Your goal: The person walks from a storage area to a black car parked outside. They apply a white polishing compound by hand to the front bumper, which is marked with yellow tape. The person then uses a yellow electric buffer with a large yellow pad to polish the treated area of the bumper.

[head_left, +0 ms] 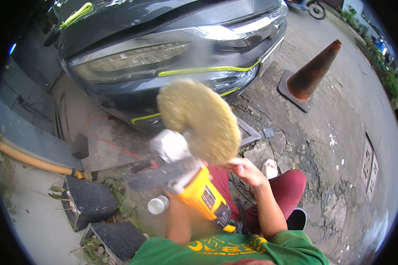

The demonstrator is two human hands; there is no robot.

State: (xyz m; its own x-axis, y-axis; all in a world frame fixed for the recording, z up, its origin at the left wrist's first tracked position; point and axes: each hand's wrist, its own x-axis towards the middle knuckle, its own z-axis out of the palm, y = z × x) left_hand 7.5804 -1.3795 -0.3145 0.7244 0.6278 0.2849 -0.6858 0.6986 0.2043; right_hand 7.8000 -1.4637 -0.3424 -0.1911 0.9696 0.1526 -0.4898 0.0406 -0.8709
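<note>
currently: pad check on polisher, held clear of car.
left hand (177,207) grips the yellow polisher (194,185) body from below, fingers closed around it; right hand (245,170) touches the lower rim of the wool pad (199,119), fingers curled on it. pad faces up, in front of the headlight (132,62), not on the paint. judged step: inspecting or cleaning the pad; next move likely calls for lowering the pad flat to the bumper (177,88) between the yellow tape strips (208,69). count: one polisher, one pad, one cone (311,73), one small white bottle (158,204).
</note>
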